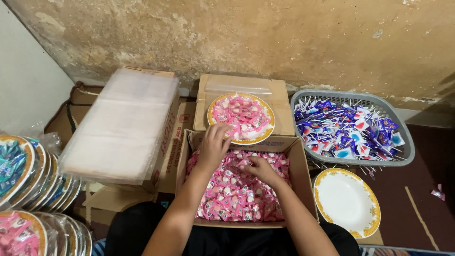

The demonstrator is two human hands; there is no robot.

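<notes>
An open cardboard box in front of me is full of small pink wrapped candies. My left hand is raised at the box's far edge, fingers curled at the near rim of a gold-rimmed plate heaped with the same pink candies. That plate rests on a closed carton covered with clear film. My right hand lies in the candy pile inside the box, fingers bent among the wrappers. Whether either hand holds a candy is hidden by the fingers.
A grey plastic basket of blue-wrapped lollipops stands to the right. An empty white gold-rimmed plate lies below it. A stack of clear plastic bags sits on cartons at left. Wrapped, filled plates are stacked at far left. A stained wall runs behind.
</notes>
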